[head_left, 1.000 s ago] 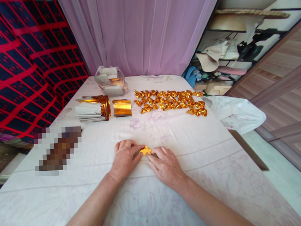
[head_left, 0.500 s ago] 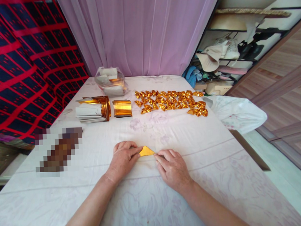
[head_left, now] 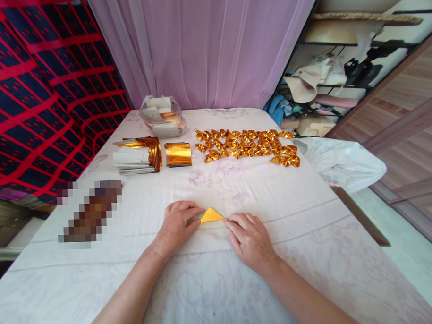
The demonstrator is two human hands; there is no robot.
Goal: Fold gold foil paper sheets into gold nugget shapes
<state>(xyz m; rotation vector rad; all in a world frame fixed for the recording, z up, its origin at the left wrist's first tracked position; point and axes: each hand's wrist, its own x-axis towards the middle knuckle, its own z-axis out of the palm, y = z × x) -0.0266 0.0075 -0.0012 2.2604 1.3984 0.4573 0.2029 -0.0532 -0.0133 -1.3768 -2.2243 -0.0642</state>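
A small gold foil sheet folded into a triangle (head_left: 211,215) lies flat on the white flowered cloth (head_left: 213,285) in front of me. My left hand (head_left: 177,225) presses its left corner with the fingertips. My right hand (head_left: 250,239) presses its right corner the same way. Both hands rest on the cloth, palms down.
Several folded gold pieces (head_left: 247,146) lie in rows at the back. Left of them stand a gold foil stack (head_left: 178,154) and a white-and-gold paper stack (head_left: 138,156). A clear bag of paper (head_left: 162,116) sits behind. A white plastic bag (head_left: 343,162) hangs off the right edge.
My hands have slid apart along the fold, uncovering the gold piece as a flat triangle. The right hand moved right.
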